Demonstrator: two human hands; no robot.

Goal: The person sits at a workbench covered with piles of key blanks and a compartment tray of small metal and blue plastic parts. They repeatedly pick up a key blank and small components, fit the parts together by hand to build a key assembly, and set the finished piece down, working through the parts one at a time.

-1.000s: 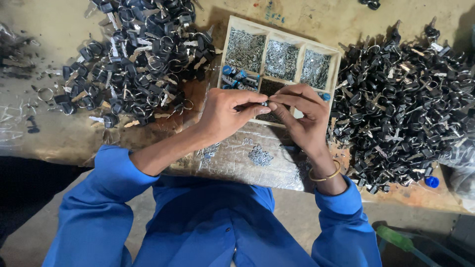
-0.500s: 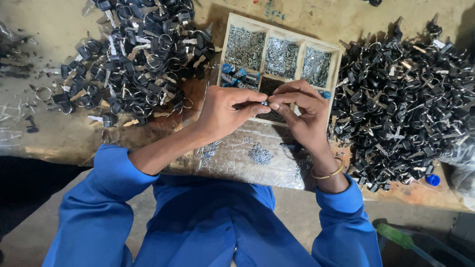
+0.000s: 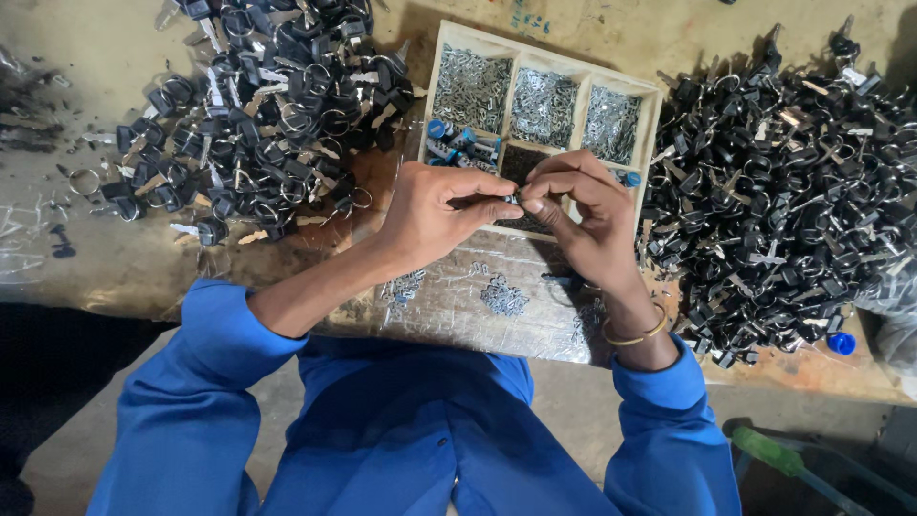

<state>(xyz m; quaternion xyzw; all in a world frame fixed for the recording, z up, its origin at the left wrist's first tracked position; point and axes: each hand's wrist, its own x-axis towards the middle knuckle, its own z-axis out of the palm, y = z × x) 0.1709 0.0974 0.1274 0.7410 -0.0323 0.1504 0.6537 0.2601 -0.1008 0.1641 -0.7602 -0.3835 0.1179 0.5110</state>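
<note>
A small metal part (image 3: 513,200) sits pinched between the fingertips of the left hand (image 3: 435,215) and right hand (image 3: 583,215), above the wooden compartment tray (image 3: 651,124), between heaps of black keys (image 3: 774,191) on the counter (image 3: 115,258).

Small assembly workshop: worn, stained bench (image 3: 86,277), divided wooden tray (image 3: 652,124) of small metal parts, two heaps of black-headed keys, left (image 3: 267,105) and right (image 3: 774,191), worker's blue sleeves (image 3: 201,382).

Blue sleeves (image 3: 191,382), gold bangle (image 3: 635,334), pale wooden tray (image 3: 435,76) of silvery bits (image 3: 473,88), black-and-silver key piles (image 3: 774,191).
</note>
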